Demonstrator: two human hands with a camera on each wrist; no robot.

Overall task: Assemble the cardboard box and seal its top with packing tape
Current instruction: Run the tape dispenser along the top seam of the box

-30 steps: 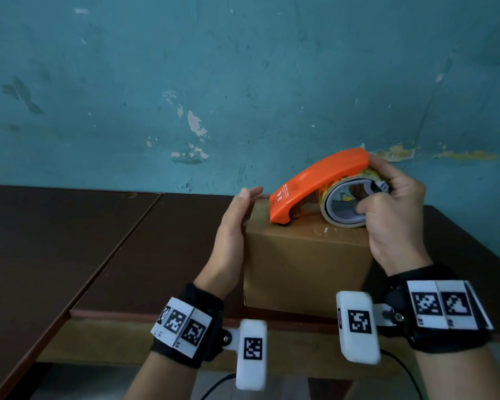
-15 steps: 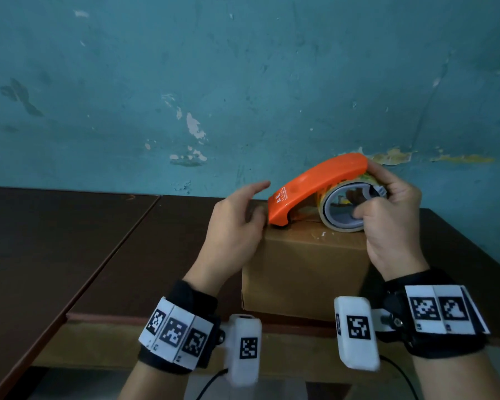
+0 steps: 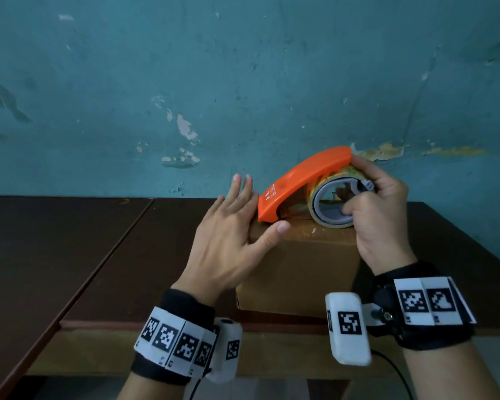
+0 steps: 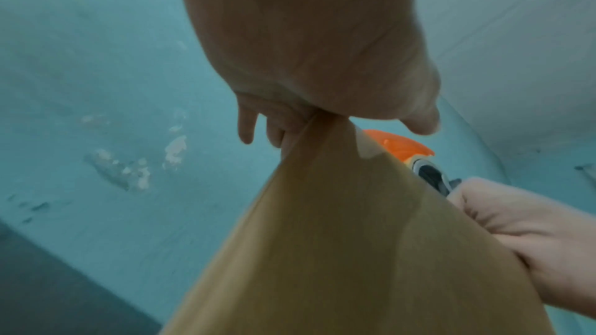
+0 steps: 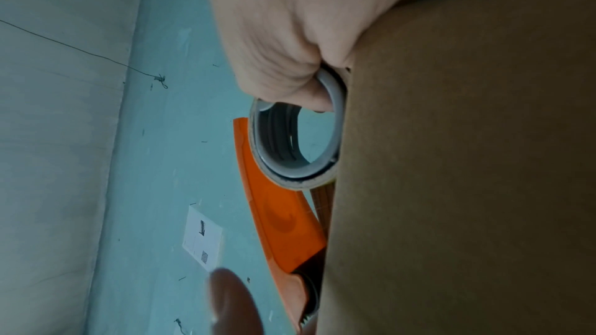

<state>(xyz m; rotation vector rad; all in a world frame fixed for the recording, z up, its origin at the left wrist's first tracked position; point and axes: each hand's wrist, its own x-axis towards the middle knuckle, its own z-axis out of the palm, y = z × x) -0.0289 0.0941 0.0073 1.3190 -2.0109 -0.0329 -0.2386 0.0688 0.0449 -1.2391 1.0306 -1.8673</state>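
A closed brown cardboard box (image 3: 300, 272) stands on the dark table (image 3: 70, 255) near its front edge. An orange tape dispenser (image 3: 300, 183) with a roll of tape (image 3: 332, 206) sits on the box's top, nose down at the top left edge. My right hand (image 3: 378, 215) grips the dispenser, thumb inside the roll's grey core (image 5: 325, 136). My left hand (image 3: 231, 235) lies flat with fingers straight over the box's top left corner, thumb beside the dispenser's nose. The left wrist view shows the box (image 4: 338, 251) below the palm and the dispenser (image 4: 403, 149) beyond it.
A teal wall (image 3: 243, 82) with peeling paint rises just behind the table. A seam (image 3: 113, 249) divides the table from a second one on the left. A white paper label (image 5: 201, 243) hangs on the wall in the right wrist view.
My left hand has moved from the box's left side up onto its top left corner, fingers spreading beside the dispenser's nose. The dispenser has tipped down slightly onto the box top.
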